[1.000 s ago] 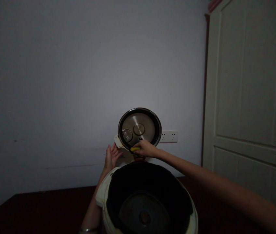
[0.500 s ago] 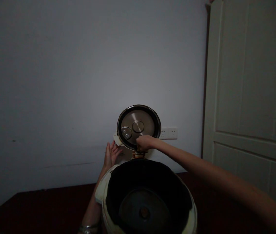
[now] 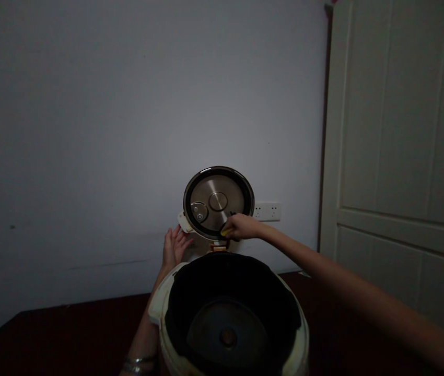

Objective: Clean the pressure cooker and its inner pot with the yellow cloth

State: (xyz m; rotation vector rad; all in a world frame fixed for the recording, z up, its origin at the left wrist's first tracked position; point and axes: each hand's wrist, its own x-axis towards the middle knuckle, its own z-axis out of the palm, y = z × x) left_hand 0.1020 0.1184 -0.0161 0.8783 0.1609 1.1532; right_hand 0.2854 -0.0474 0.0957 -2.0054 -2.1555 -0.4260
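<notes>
The cooker lid [image 3: 217, 201] stands raised behind the cooker pot [image 3: 230, 334], its metal inner face and black seal towards me. My left hand [image 3: 175, 245] is behind the lid's pale side handle [image 3: 185, 222], fingers spread, with the fingertips touching or very near it. At the lid's lower right rim, my right hand [image 3: 241, 227] is closed around a small yellow cloth [image 3: 225, 231], mostly hidden by the fingers. The yellow piece presses near the black seal, just above the hinge [image 3: 219, 246]. The pot's dark inside shows a round knob in the floor.
The cooker stands on a dark red table [image 3: 77, 334] against a pale wall [image 3: 89, 130]. A wall socket [image 3: 268, 211] is right of the lid. A white panelled door [image 3: 394, 130] rises at the right.
My right hand has shifted slightly right along the lid's lower rim, and more of the yellow cloth shows. The left hand stays by the lid handle. The whole view has shifted a little.
</notes>
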